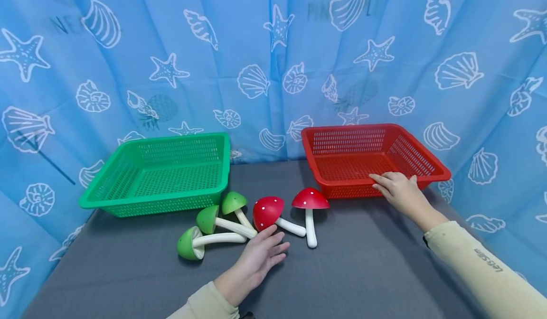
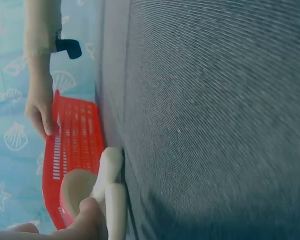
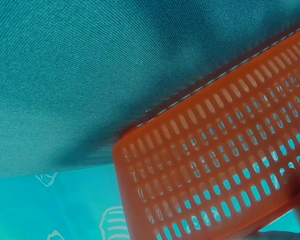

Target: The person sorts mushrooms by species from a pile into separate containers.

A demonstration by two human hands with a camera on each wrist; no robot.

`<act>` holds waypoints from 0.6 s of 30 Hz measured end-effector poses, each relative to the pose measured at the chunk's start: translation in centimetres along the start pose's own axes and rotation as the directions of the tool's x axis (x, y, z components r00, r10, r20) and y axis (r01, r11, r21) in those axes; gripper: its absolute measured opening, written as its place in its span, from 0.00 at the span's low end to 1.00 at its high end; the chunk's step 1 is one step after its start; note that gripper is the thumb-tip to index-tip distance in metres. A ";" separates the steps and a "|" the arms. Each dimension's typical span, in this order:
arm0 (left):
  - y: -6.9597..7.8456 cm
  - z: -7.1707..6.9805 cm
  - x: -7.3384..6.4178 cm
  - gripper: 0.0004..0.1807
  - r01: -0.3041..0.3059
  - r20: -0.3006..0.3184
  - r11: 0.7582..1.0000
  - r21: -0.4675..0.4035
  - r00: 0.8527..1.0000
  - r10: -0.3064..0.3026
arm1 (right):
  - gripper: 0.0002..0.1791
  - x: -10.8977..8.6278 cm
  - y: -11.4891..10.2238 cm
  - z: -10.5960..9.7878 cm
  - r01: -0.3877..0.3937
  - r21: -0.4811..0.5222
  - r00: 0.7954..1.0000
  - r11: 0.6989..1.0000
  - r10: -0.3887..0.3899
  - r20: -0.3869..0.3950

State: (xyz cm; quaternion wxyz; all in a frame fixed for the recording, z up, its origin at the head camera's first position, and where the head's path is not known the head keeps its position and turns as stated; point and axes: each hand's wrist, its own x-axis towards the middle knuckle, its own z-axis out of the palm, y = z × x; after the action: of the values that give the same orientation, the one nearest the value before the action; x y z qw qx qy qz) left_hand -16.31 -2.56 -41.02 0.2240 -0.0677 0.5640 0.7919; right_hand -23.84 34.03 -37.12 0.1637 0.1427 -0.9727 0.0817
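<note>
My left hand (image 1: pixel 261 255) hovers low by the mushrooms, fingers extended and holding nothing; whether a fingertip touches one I cannot tell. Closest to it is a toy mushroom with a white-dotted red cap (image 1: pixel 268 211), lying on its side. A second red-capped mushroom (image 1: pixel 310 199) lies to its right. On the left lie three green-capped mushrooms (image 1: pixel 191 244), white stems pointing toward the left hand. My right hand (image 1: pixel 399 193) rests on the front rim of the red basket (image 1: pixel 346 188), fingers fairly straight. The right wrist view shows the basket's slotted wall (image 3: pixel 215 150).
A green basket (image 1: pixel 162 200) stands at the back left, its inside bare. Dark grey cloth (image 1: pixel 363 262) covers the table. Behind both baskets hangs a blue curtain (image 1: pixel 265 43) printed with shells and starfish.
</note>
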 end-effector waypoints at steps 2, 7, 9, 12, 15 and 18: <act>-0.1 0.3 0.2 0.34 0.006 -0.010 0.999 -0.050 1.000 -0.006 | 0.24 0.0 0.0 -0.1 -0.009 0.003 1.000 1.000 0.009 0.005; -0.3 1.0 0.8 0.34 -0.007 -0.019 0.986 -0.165 1.000 0.004 | 0.24 -0.1 0.0 -0.2 -0.019 0.012 1.000 1.000 0.019 0.009; -0.5 1.2 1.0 0.35 -0.027 -0.027 0.981 -0.191 0.999 0.022 | 0.24 -0.1 0.0 -0.2 -0.017 0.012 1.000 1.000 0.017 0.003; -0.9 1.5 1.5 0.36 -0.055 -0.056 0.974 -0.218 0.997 0.044 | 0.23 -0.1 -0.1 -0.2 -0.014 0.009 1.000 1.000 0.014 -0.015; -1.2 1.7 1.9 0.35 -0.083 -0.099 0.969 -0.233 0.993 0.061 | 0.23 -0.1 -0.2 -0.2 0.002 -0.005 0.999 1.000 -0.002 -0.032; -1.4 1.9 2.3 0.35 -0.103 -0.135 0.961 -0.256 0.988 0.069 | 0.23 -0.1 -0.2 -0.2 0.027 -0.026 0.999 0.999 -0.028 -0.043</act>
State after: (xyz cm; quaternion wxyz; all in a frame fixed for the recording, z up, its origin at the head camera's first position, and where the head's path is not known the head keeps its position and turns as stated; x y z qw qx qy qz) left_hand -17.49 0.19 -42.41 0.1426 -0.1217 0.4694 0.8629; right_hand -23.59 33.90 -36.91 0.1878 0.1523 -0.9678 0.0701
